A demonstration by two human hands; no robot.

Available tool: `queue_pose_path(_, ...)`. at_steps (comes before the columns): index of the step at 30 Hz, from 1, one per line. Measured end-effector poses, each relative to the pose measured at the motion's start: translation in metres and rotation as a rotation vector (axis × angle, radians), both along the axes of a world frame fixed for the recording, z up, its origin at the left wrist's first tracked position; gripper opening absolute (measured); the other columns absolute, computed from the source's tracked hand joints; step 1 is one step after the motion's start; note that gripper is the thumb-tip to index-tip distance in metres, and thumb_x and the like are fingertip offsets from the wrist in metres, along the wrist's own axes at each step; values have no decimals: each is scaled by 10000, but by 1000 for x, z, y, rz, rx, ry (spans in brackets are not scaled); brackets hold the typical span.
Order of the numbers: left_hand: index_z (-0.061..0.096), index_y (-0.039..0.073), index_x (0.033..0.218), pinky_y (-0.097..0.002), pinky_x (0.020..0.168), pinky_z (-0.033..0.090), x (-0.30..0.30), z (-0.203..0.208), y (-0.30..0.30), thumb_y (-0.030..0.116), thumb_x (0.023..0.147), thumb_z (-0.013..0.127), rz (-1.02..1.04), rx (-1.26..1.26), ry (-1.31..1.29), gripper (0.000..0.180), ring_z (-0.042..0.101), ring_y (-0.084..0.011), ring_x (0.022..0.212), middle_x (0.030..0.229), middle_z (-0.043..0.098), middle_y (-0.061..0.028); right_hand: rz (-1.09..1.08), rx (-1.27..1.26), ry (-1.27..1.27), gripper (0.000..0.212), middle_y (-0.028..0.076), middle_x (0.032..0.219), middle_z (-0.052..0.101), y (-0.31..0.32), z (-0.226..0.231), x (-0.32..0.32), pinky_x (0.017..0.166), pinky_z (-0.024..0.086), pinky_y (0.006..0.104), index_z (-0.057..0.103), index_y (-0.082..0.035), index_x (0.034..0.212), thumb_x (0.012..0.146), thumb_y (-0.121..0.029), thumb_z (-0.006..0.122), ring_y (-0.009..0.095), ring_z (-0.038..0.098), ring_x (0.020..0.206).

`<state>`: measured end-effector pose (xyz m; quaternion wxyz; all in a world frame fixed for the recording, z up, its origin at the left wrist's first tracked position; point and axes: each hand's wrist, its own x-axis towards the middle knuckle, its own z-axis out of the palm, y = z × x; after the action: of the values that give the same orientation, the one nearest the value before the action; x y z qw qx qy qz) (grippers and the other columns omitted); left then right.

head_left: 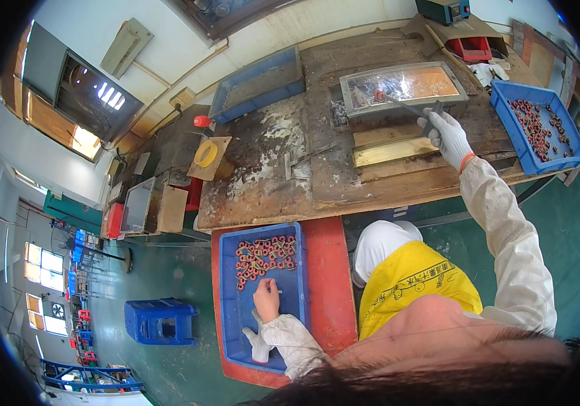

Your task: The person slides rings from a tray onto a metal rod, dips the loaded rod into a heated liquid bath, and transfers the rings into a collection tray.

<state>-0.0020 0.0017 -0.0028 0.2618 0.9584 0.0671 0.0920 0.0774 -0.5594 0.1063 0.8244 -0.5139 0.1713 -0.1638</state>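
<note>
My right hand [450, 140], in a white knit glove, is closed around a long thin metal tool with a dark handle [412, 108]. A small red ring-shaped part [379, 95] is at its far tip, over the shiny molten-looking surface of a metal-framed pot [405, 86]. My bare left hand [267, 298] is over a blue bin [235, 325], fingers curled together beside a pile of red ring-shaped coils with wire leads [263, 257]. Whether it pinches a small part cannot be made out. An off-white glove [259, 346] is in the bin by my left wrist.
Right on the worn wooden bench [256, 183], a blue tray [533, 128] holds more red rings. A gold-coloured bar [396, 151] lies before the pot. A long blue tray [256, 84] and yellow tape roll [206, 154] stand left. A blue stool [160, 321] is on the floor.
</note>
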Motion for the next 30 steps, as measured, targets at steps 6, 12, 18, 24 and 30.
queue_pose_path(6,643,25,884,-366,627,493,0,1,0,207,837,594,-3,16,-4,194,652,-300,687,757,664,-150,8,10,-1,309,128,997,616,0,0,0,402,386,133,479,-26,1200,947,-203,478,5,431,456)
queue_pose_path(12,643,26,880,-370,626,493,-1,2,-1,210,838,592,3,16,3,196,652,-303,686,752,662,-154,18,6,-9,309,134,1010,615,-1,-2,1,405,391,134,483,-28,1199,946,-207,482,1,435,462)
queue_pose_path(18,642,25,878,-368,619,493,0,1,-1,204,835,594,1,13,-3,191,650,-305,679,753,662,-153,14,6,-18,292,127,1007,618,0,6,-1,404,394,129,488,-32,1178,946,-210,483,-4,440,468)
queue_pose_path(24,640,18,874,-370,615,493,-2,4,-3,192,833,595,-6,12,-6,184,650,-310,683,762,660,-161,6,41,-53,237,94,957,629,6,37,-10,400,368,121,494,-23,1119,941,-179,485,-10,416,497)
queue_pose_path(30,639,21,873,-374,623,492,0,3,-3,192,833,590,-21,37,-19,182,647,-317,686,761,661,-157,127,106,-136,282,77,965,638,4,87,-35,370,335,114,519,-35,1118,931,-246,519,-18,424,469)
